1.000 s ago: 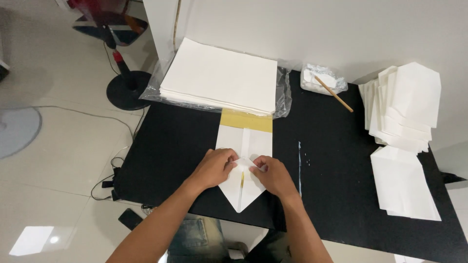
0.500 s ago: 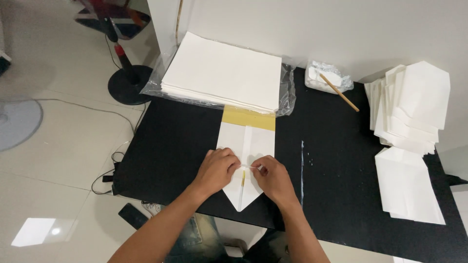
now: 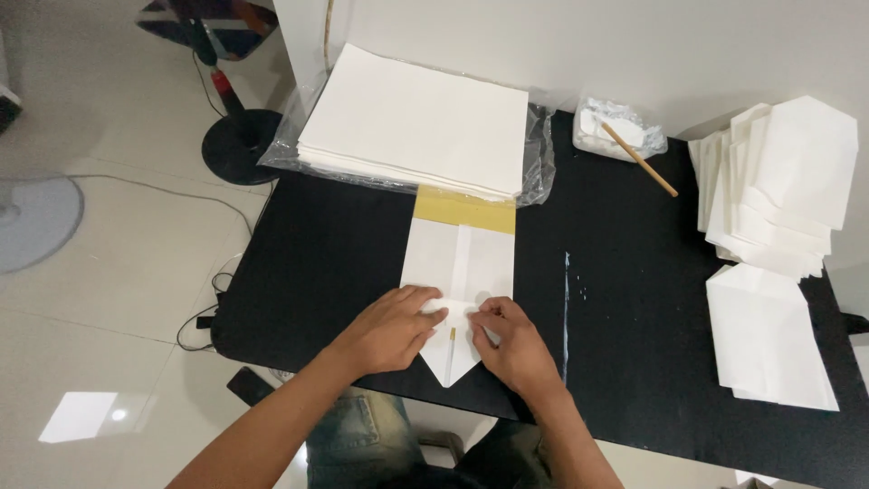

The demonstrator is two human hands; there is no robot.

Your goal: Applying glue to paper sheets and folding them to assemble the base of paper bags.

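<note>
A white sheet of paper [image 3: 457,263] lies folded lengthwise on the black table [image 3: 326,263], its near end folded to a point at the table's front edge. A yellow template strip [image 3: 465,210] shows at its far end. My left hand [image 3: 391,328] presses flat on the left flap of the pointed end. My right hand [image 3: 512,342] presses on the right flap, fingers bent. Between the two hands a thin yellow line shows along the centre seam.
A thick stack of white sheets [image 3: 416,122] on clear plastic sits at the table's far side. A small tub with a wooden stick [image 3: 634,154] stands far right of it. Folded white envelopes [image 3: 778,181] are piled at the right, more [image 3: 769,340] below them. A fan base [image 3: 237,145] stands on the floor.
Both hands have stayed on the pointed end of the folded paper, shifting only slightly; the camera view has drifted a little.
</note>
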